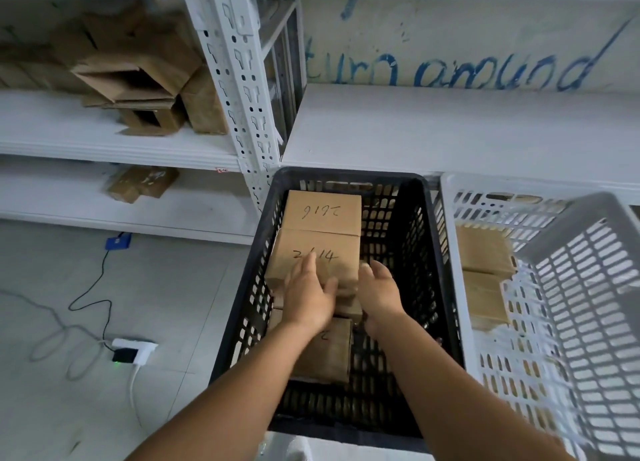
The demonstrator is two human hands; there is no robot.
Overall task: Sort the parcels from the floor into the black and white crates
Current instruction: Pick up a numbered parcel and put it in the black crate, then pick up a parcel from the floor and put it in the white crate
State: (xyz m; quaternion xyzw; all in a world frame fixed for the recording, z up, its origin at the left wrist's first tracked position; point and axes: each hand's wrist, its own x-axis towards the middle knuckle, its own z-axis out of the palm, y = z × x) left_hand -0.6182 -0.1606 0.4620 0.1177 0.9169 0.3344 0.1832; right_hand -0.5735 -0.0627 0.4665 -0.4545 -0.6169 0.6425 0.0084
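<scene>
Both my hands reach into the black crate (429, 225), which holds several cardboard parcels. My left hand (308, 294) lies flat with straight fingers on top of the parcel marked "2-14" (287, 263). My right hand (379, 292) is at that parcel's right side, fingers relaxed and slightly curved; whether it touches the box is unclear. A parcel marked "2-16" (323, 211) lies behind it, and another parcel (329, 353) sits nearer me under my forearm. The white crate (450, 239) on the right holds two brown parcels (483, 253).
White metal shelving (450, 128) runs behind the crates, with cardboard boxes (138, 90) on its left bays. On the tiled floor to the left lie a power strip (133, 351), cables and a small blue device (117, 242).
</scene>
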